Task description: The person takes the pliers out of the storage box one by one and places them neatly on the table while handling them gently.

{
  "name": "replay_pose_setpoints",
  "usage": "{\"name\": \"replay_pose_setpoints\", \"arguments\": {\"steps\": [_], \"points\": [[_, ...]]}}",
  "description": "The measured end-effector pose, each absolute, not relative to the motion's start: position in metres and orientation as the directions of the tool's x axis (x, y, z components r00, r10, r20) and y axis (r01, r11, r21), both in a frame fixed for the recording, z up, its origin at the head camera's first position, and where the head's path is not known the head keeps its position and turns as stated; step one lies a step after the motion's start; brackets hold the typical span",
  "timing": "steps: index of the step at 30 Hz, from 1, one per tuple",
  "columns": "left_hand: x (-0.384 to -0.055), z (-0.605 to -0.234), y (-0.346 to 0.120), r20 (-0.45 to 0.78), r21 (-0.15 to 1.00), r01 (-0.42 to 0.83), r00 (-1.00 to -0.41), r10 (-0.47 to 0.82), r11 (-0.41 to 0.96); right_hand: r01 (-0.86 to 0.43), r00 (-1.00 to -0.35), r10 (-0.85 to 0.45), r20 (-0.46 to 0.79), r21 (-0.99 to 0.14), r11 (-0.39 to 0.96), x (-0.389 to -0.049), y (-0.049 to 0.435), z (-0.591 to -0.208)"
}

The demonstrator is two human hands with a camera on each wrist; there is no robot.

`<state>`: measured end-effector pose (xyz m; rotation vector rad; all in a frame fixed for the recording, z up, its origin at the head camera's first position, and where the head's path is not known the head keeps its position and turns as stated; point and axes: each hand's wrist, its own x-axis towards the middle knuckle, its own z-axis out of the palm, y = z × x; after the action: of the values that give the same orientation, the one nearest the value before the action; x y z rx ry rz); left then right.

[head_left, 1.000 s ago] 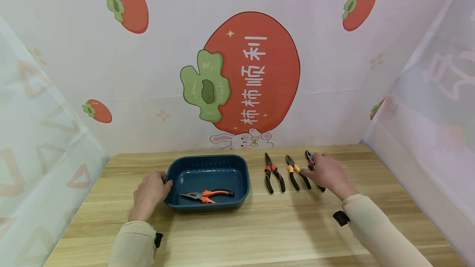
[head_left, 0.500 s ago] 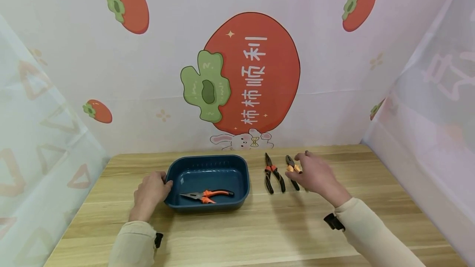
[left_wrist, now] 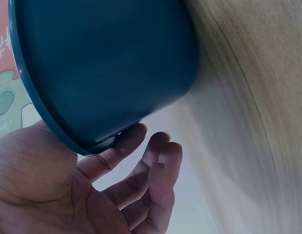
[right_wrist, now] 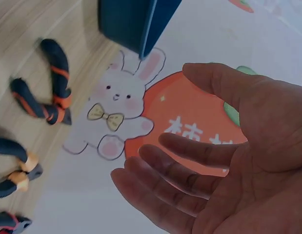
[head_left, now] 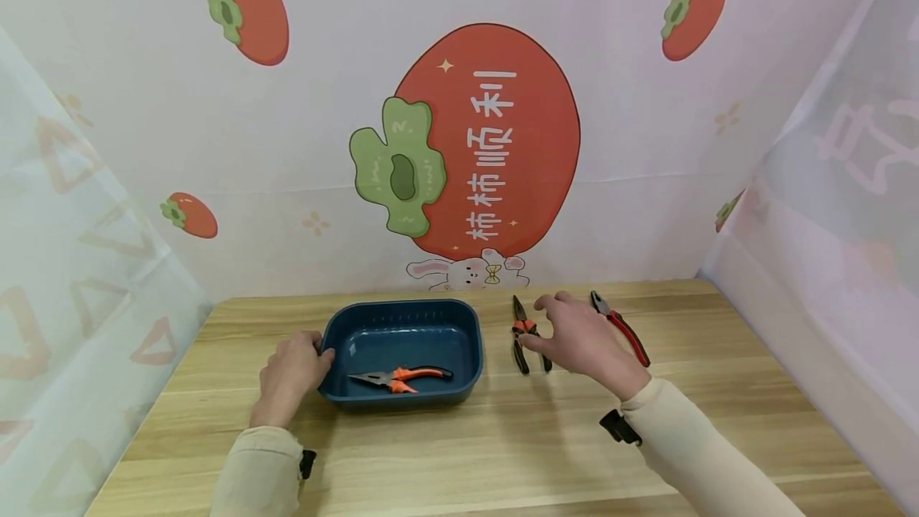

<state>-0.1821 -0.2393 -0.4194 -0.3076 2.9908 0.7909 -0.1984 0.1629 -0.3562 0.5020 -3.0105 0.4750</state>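
My left hand [head_left: 290, 373] holds the left end of a dark blue plastic bin [head_left: 402, 402], its thumb over the rim and its fingers outside, as the left wrist view shows. Long-nose pliers [head_left: 396, 378] with orange and black handles lie in the bin. My right hand [head_left: 580, 341] hovers over the tools with fingers spread, holding nothing. Beneath its fingertips are long-nose pliers [head_left: 520, 311] with black and orange-red handles. Pliers with yellow and black handles [right_wrist: 25, 176] show in the right wrist view; the hand hides them from the head view. Red-handled pliers [head_left: 626, 332] lie farther right.
The wooden table [head_left: 445, 461] backs onto a white cloth backdrop [head_left: 632, 206] printed with persimmons and a rabbit. More cloth hangs along the left and right sides. All the loose pliers lie in a row to the right of the bin.
My right hand has moved left, from the red-handled pliers across the yellow ones toward the long-nose pliers, uncovering the red-handled pair. The left hand and the bin have stayed put.
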Motion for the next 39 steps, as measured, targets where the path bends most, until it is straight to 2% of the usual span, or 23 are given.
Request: {"name": "replay_pose_setpoints", "arguments": {"steps": [15,24,34,39], "points": [[-0.183,-0.417,-0.239,-0.093,0.483,-0.204,-0.979,-0.182,0.852,-0.435,-0.9,-0.406,0.155,-0.296,0.851,-0.205,0.127,-0.348],[-0.183,-0.416,-0.239,-0.093,0.489,-0.202,-0.979,-0.179,0.849,-0.465,-0.885,-0.433,0.171,-0.364,0.807,-0.207,0.112,-0.347],[-0.183,-0.42,-0.239,-0.09,0.47,-0.207,-0.978,-0.187,0.858,-0.483,-0.868,-0.485,0.108,-0.407,0.775,-0.213,0.09,-0.353],[-0.183,-0.421,-0.239,-0.07,0.471,-0.195,-0.981,-0.184,0.86,-0.524,-0.837,-0.539,0.091,-0.413,0.745,-0.215,0.077,-0.359]]}}
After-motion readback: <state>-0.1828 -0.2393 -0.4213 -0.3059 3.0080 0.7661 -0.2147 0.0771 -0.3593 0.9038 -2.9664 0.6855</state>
